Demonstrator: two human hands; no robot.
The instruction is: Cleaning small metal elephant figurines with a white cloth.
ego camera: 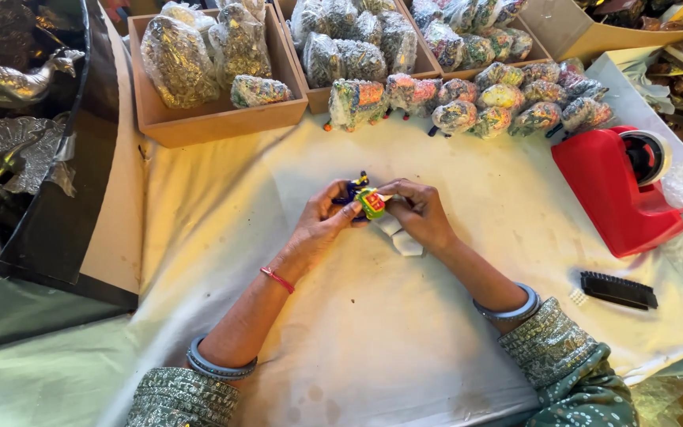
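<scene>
Both hands meet over the middle of the white cloth-covered table [405, 332]. My left hand [322, 225] and my right hand [418, 212] together pinch a small painted figurine [367, 198], blue with a green, red and yellow patch. A strip of white paper or wrap [401, 237] hangs below it, under my right hand. A red thread band sits on my left wrist and grey bangles on both forearms.
A red tape dispenser [622, 190] stands at the right, with a black brush [618, 289] nearer the edge. Several plastic-wrapped colourful figurines [468, 103] lie at the back, more in wooden boxes [215, 119]. Silver metal bird ornaments [9, 142] fill a dark tray at left.
</scene>
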